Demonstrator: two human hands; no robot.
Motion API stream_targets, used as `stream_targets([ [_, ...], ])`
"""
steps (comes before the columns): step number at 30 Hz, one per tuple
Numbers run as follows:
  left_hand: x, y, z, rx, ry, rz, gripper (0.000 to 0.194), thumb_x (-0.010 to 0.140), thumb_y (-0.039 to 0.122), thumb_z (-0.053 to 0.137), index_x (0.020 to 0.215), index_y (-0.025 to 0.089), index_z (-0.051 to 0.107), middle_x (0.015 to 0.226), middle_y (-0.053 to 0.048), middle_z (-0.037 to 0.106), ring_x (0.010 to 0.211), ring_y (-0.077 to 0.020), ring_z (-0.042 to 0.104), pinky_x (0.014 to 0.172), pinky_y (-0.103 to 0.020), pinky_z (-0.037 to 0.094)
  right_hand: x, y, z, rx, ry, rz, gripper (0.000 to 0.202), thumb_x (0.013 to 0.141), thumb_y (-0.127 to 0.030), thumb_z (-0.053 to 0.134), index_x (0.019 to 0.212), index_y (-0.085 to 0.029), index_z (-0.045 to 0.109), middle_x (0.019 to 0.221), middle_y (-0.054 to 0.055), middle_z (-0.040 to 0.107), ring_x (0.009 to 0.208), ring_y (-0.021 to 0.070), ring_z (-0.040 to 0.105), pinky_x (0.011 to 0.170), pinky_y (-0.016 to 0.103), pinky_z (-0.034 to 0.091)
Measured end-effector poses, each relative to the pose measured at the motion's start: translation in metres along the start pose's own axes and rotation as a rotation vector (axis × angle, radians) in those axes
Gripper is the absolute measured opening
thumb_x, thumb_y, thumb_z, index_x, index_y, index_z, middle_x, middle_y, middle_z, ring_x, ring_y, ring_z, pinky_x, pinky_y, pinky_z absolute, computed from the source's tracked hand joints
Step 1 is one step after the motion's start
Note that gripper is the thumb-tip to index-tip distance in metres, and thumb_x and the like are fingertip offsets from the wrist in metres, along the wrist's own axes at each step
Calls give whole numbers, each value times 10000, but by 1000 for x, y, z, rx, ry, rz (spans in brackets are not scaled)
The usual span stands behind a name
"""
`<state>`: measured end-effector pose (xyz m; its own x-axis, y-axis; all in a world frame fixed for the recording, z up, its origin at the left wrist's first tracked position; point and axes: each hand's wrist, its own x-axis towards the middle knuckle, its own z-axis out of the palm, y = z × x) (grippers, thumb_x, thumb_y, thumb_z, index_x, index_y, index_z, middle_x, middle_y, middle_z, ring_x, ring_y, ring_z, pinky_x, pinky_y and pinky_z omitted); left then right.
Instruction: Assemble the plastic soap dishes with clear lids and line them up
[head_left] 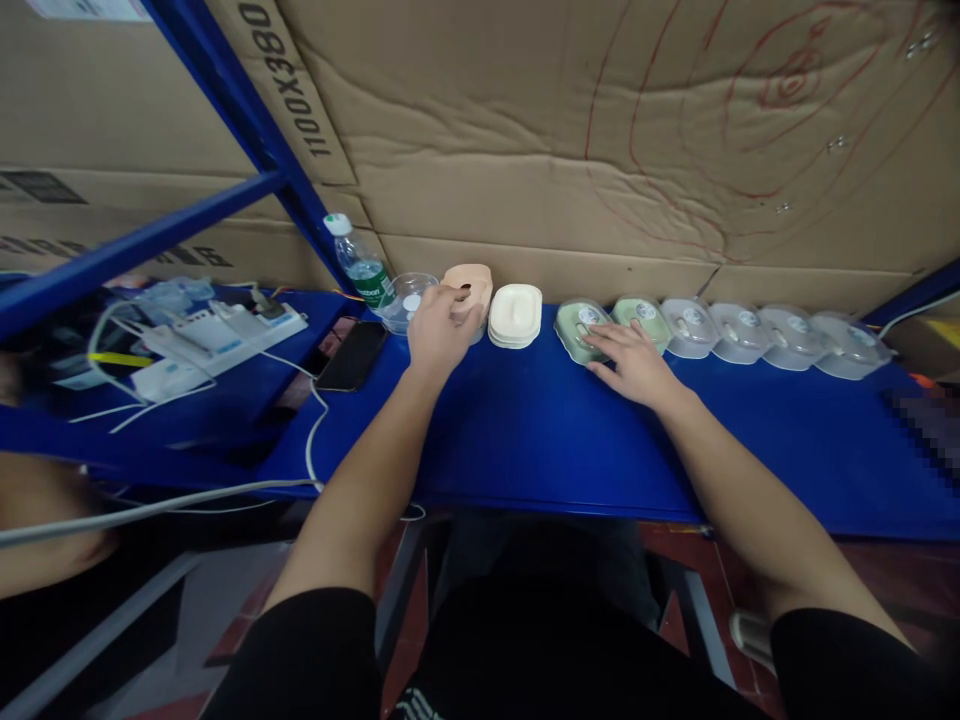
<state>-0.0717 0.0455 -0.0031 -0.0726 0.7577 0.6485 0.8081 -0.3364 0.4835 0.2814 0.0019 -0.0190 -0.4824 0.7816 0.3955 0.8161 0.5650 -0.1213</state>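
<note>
My left hand (444,335) reaches to the back of the blue table. Its bent fingers grip the near side of a peach-coloured container (472,280), partly hidden by the hand, with a small dark spot on top. Just to its right stands a short stack of cream lids or shallow dishes (515,312). My right hand (630,358) lies with fingers spread over a green box with a clear lid (576,335). Its fingertips touch that box, and a second green box (646,318) is right behind the hand.
Several grey boxes with clear lids (690,328) continue the row rightward. A clear round tub (411,295), a water bottle (361,265) and a black phone (351,357) are at left. Beyond lie a power strip (225,350) and cables. Cardboard (480,150) walls the back.
</note>
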Motion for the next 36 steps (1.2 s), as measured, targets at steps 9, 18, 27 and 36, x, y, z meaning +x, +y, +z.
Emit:
stream_targets([
  [9, -27, 31, 20, 58, -420, 235, 402, 936, 364, 767, 1314, 234, 717, 1416, -106, 681, 1219, -277, 696, 986, -402, 598, -3, 4, 7, -70, 10, 93, 618, 976, -480, 644, 1534, -217, 609, 1607, 192, 572, 1466, 497, 521, 1215, 873, 183],
  [18, -30, 25, 28, 35, -424, 138, 200, 982, 194, 692, 1180, 217, 705, 1360, -93, 686, 1230, -261, 692, 1006, -398, 588, -2, -8, 6, 45, 57, 52, 574, 974, -600, 657, 1453, -282, 664, 1635, 136, 548, 1562, 451, 409, 1268, 776, 210],
  [27, -23, 31, 2, -96, -465, 446, 69, 963, 214, 682, 990, 231, 743, 1438, -83, 657, 1116, -222, 713, 920, -371, 595, -3, -11, -7, 286, 357, 142, 752, 925, -755, 618, 1501, -273, 612, 1377, 147, 734, 1167, 384, 724, 1052, 604, 567],
  [36, -42, 52, 12, 4, -936, 516, 308, 868, 48, 526, 838, 214, 783, 1413, -40, 706, 1132, -211, 731, 947, -353, 590, -5, -15, -10, 343, 396, 137, 462, 962, -642, 603, 1109, -250, 797, 1062, 114, 792, 758, 259, 720, 776, 485, 627],
])
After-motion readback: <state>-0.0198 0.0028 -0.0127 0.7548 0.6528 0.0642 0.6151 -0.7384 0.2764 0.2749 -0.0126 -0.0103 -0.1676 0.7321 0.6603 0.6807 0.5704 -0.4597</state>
